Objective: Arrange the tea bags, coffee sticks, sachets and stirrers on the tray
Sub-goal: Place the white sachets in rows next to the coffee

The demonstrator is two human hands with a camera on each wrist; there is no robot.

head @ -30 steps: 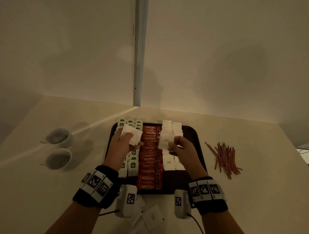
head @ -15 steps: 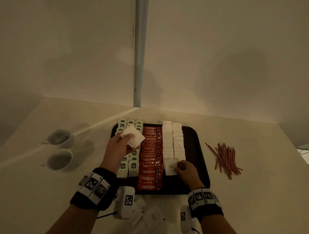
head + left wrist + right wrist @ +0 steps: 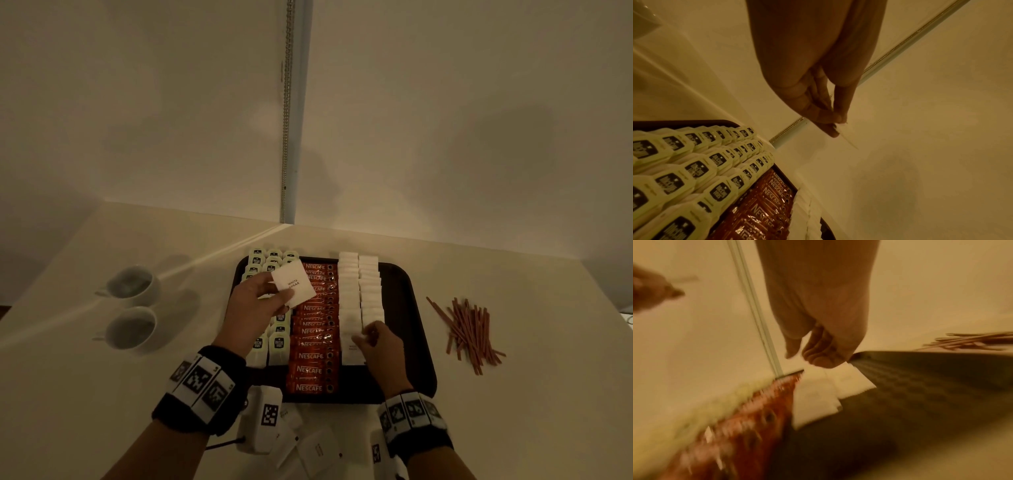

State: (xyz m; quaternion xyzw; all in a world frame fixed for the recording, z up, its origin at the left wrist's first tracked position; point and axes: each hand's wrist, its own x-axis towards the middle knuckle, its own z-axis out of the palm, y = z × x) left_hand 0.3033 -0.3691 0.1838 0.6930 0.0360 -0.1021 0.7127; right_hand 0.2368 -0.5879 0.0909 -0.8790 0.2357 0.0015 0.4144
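White sugar sachet [image 3: 294, 287] up in the left hand [image 3: 251, 310], pinched at its near corner between thumb and fingertips, held above the tea bags [image 3: 270, 339] and the red coffee sticks [image 3: 313, 329] just to that hand's right; the left wrist view shows the sachet edge-on under the closed pinch. Over to the right hand [image 3: 378, 346]: fingers curled down onto the near end of the sachet rows [image 3: 359, 294], fingertips on the top sachets, but whether it is pinching one or only pressing them flat, I cannot tell, the wrist view is blurred. All of this sits on the dark tray [image 3: 411, 308], and it looks well filled: three files of tea bags left of the left hand's reach, one long file of coffee sticks between the two hands, two files of white sachets running away from the right fingertips. What's left, by my reading: the held sachet needs a slot, a few loose sachets [image 3: 317, 448] lie off the tray just behind the wrists, and the stirrers [image 3: 469, 330] are heaped on the table, well to the right of the right hand, none on the tray yet, where a bare strip waits just right of the sachets. Two cups [image 3: 132, 308] stand far left of the left hand
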